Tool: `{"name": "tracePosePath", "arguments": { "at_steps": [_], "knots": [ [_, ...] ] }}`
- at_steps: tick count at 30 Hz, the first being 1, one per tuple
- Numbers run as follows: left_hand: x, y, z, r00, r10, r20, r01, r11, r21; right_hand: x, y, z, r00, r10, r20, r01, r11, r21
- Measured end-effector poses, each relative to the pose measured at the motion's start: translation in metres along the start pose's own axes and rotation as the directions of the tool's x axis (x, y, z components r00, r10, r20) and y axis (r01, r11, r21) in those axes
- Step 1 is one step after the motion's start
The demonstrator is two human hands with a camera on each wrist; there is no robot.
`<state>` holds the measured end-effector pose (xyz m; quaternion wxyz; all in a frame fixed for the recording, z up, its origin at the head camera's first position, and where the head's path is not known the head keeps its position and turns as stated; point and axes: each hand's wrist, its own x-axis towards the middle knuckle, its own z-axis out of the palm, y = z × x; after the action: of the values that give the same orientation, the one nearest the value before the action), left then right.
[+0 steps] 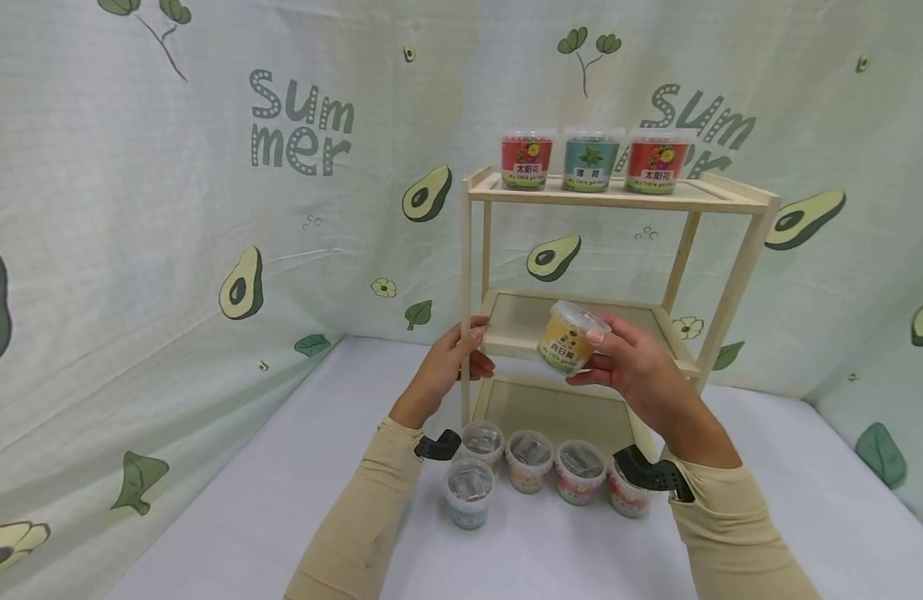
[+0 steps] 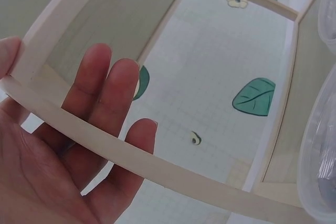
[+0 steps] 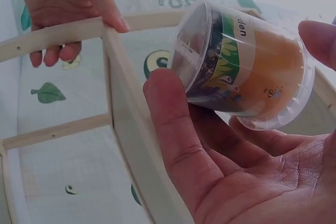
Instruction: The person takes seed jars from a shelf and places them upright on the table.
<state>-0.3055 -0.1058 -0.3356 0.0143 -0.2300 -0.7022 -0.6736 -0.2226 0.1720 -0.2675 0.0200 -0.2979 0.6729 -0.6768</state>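
My right hand (image 1: 645,367) holds a clear plastic cup (image 1: 566,337) with a yellow sunflower label, tilted, just in front of the middle shelf. Its thumb lies by the lid rim and the fingers reach under the cup (image 3: 252,72), whose dark contents show through the base. My left hand (image 1: 442,367) grips the front left post (image 2: 152,169) of a wooden shelf rack (image 1: 619,200) at middle-shelf height. The thumb is at the shelf corner and the fingers reach past the post, loosely curled.
Along the top shelf stand a red-labelled cup (image 1: 526,160), a teal-labelled cup (image 1: 591,162) and another red cup (image 1: 658,164). Several lidded cups, including a blue one (image 1: 469,496) and a pink one (image 1: 580,475), stand on the white table (image 1: 281,500) before the rack. A printed curtain (image 1: 169,208) hangs behind.
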Motion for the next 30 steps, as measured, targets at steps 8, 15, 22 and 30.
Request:
{"name": "tracePosePath", "arguments": {
  "at_steps": [8,15,22,30],
  "knots": [
    [0.000,0.000,0.000,1.000,0.002,-0.002,-0.002,1.000,0.001,-0.010,0.008,0.006,1.000,0.018,0.025,-0.017,0.999,-0.037],
    [0.001,0.000,0.001,1.000,0.005,0.001,-0.005,1.000,0.000,-0.016,0.012,0.006,0.999,0.016,0.040,-0.014,0.999,-0.034],
    [0.003,-0.003,-0.001,1.000,0.008,-0.001,-0.008,1.000,0.007,-0.022,0.017,0.007,0.998,0.018,0.068,-0.016,0.999,-0.035],
    [0.003,-0.003,-0.001,1.000,0.001,-0.005,-0.001,1.000,0.007,-0.025,0.026,0.008,0.995,0.056,0.085,-0.053,0.998,-0.045]
  ]
}}
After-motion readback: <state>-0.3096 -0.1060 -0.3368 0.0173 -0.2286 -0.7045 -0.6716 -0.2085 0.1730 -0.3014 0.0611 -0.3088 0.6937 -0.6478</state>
